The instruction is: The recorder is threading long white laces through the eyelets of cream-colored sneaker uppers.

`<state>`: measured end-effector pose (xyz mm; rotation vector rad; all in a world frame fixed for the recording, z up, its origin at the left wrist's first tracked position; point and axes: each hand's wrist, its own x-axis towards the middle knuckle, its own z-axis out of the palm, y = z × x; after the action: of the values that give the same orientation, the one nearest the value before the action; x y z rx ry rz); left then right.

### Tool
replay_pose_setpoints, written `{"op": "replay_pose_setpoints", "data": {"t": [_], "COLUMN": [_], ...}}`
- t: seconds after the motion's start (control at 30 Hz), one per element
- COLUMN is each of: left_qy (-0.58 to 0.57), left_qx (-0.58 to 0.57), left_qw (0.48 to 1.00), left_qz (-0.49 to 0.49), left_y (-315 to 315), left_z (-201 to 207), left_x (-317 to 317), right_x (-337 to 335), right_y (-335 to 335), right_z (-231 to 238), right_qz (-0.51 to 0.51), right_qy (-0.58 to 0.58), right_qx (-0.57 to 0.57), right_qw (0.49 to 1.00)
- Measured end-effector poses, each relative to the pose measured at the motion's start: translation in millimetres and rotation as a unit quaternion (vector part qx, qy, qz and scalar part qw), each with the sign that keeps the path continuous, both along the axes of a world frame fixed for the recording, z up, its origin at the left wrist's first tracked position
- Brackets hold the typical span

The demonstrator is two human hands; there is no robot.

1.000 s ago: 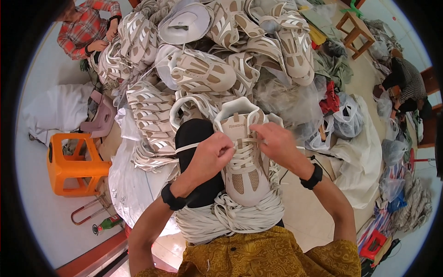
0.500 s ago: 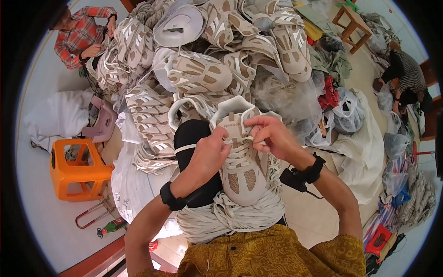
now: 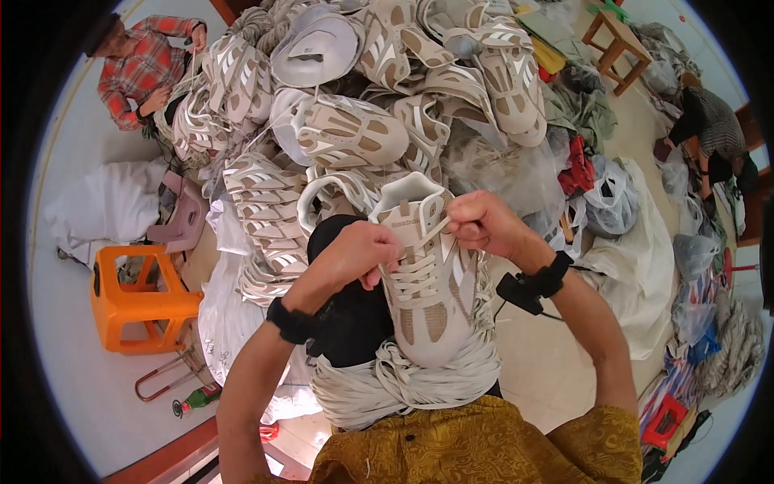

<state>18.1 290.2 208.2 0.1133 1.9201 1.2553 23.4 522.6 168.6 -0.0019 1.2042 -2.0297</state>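
A beige and white shoe upper (image 3: 435,323) lies before me over my dark-clad knee, toe toward me, its lower eyelets laced with flat cream lace. My right hand (image 3: 490,224), closed in a pinch, draws a cream shoelace (image 3: 435,232) taut from near the top eyelets on the right. At the upper's left edge, beside the lacing, is my left hand (image 3: 359,254) with curled fingers; what they grip is hidden. A thick bundle of cream laces (image 3: 403,391) rests across my lap below the toe.
Beyond my hands rises a heap of similar uppers (image 3: 351,133), with a stacked row (image 3: 262,206) at its left. An orange stool (image 3: 105,302) stands left; plastic bags (image 3: 609,198) lie right. One person (image 3: 145,68) works far left; another (image 3: 713,121) bends far right.
My right hand has moved slightly right, pulling the lace out straighter. My left hand has turned and come down against the upper's left edge; the lace stretched leftward from it no longer shows.
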Motion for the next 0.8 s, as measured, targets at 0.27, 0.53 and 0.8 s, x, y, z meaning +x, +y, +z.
{"op": "replay_pose_setpoints", "data": {"t": [0.27, 0.53, 0.8], "left_qy": [0.269, 0.457, 0.583], "left_qx": [-0.113, -0.244, -0.281], "left_qw": [0.955, 0.855, 0.749], "left_qz": [-0.052, -0.04, -0.141], "left_y": [17, -27, -33], "left_z": [-21, -19, -29], "left_x": [11, 47, 38], "right_x": [0, 15, 14], "right_y": [35, 52, 62], "right_z": [-42, 0, 46], "right_qz": [-0.126, -0.006, -0.123], "right_qy": [-0.08, 0.165, 0.078], "right_qx": [0.045, 0.282, -0.175], "right_qw": [0.988, 0.945, 0.974]}}
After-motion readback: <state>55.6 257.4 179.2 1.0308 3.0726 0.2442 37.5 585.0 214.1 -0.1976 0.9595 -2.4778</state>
